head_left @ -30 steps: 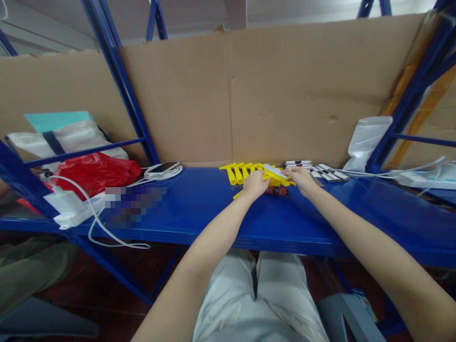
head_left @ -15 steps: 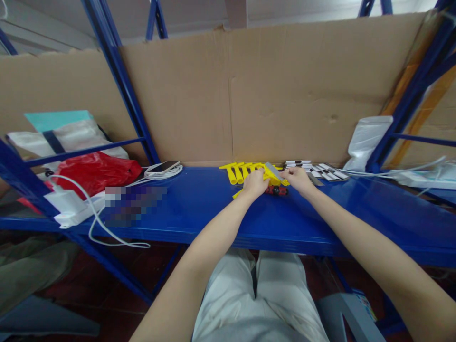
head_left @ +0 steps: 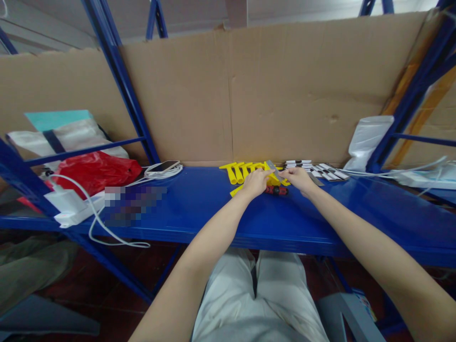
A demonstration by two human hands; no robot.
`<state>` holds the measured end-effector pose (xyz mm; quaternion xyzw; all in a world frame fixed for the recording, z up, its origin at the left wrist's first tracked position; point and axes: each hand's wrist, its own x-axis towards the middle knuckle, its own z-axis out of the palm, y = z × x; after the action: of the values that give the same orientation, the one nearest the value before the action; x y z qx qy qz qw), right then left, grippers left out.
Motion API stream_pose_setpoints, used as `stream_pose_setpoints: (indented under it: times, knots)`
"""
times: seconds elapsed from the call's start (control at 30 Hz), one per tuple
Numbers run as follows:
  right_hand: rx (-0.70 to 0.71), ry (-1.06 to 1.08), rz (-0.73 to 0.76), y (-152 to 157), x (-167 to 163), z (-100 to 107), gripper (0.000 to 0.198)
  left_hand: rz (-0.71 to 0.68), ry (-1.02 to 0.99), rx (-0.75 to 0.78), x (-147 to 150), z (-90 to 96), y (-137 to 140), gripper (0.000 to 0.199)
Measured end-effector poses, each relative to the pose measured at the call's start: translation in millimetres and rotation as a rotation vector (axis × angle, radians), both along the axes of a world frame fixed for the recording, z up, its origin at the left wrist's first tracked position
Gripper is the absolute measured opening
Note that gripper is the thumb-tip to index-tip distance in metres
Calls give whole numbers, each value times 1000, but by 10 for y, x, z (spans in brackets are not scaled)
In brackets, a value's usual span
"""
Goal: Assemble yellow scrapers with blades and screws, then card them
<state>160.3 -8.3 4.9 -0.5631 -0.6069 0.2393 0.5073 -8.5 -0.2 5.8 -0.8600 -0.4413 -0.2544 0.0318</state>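
Observation:
My left hand (head_left: pixel 255 183) is closed around a yellow-handled scraper (head_left: pixel 235 191), whose handle end sticks out below the palm. At the scraper's head lies a flat grey metal blade (head_left: pixel 272 167). My right hand (head_left: pixel 298 177) pinches the blade's right end between thumb and fingers. Exactly how the blade sits against the yellow head is hidden by my fingers. Just beneath the hands a red and black tool (head_left: pixel 280 190), like a short screwdriver, lies on the blue shelf (head_left: pixel 199 204). Several more yellow scraper handles (head_left: pixel 232 175) lie in a row behind my left hand.
Black-and-white packets (head_left: pixel 329 172) and another grey blade (head_left: pixel 315 179) lie right of my right hand. A phone (head_left: pixel 166 166) rests on coiled white cable at left, near a red plastic bag (head_left: pixel 96 172) and a power strip (head_left: pixel 80 211). Cardboard (head_left: pixel 285 90) walls the back.
The blade has tilted slightly and shifted a little at the scraper's head. My left fingers have moved forward onto it, and the handle end has moved slightly left.

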Motion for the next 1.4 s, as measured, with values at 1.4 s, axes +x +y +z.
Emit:
stream_pose_setpoints:
  times: [1.4]
  knots:
    - [-181, 210, 129, -57, 200, 172, 9, -208, 58, 26, 105, 12, -90, 41]
